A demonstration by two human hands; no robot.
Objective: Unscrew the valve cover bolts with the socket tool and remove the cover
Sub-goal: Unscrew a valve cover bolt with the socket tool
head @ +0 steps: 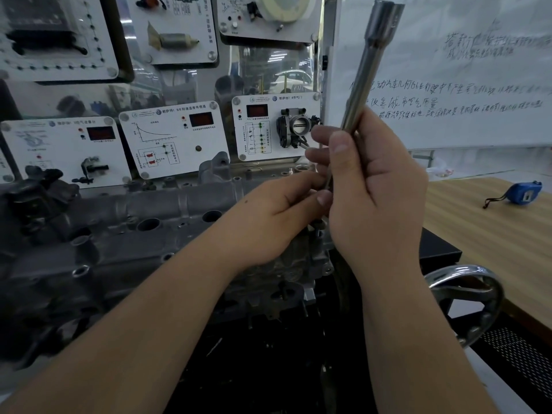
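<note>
the socket tool (pixel 368 70) is a long steel shaft with a wider socket end pointing up, held nearly upright and tilted slightly right. the grey cast valve cover (pixel 143 213) lies across the engine below, with round open wells along its top.

Both hands (pixel 377 186) raised, fingers (pixel 324 135) curled.

The engine (pixel 125 234) lies at the left and centre, before the wall of panels (pixel 176 138). To the right stands a table (pixel 493 234), with a tape measure (pixel 521 194) on it. A handwheel (pixel 466 297) sits before the table. A whiteboard (pixel 463 85) stands behind the table.
</note>
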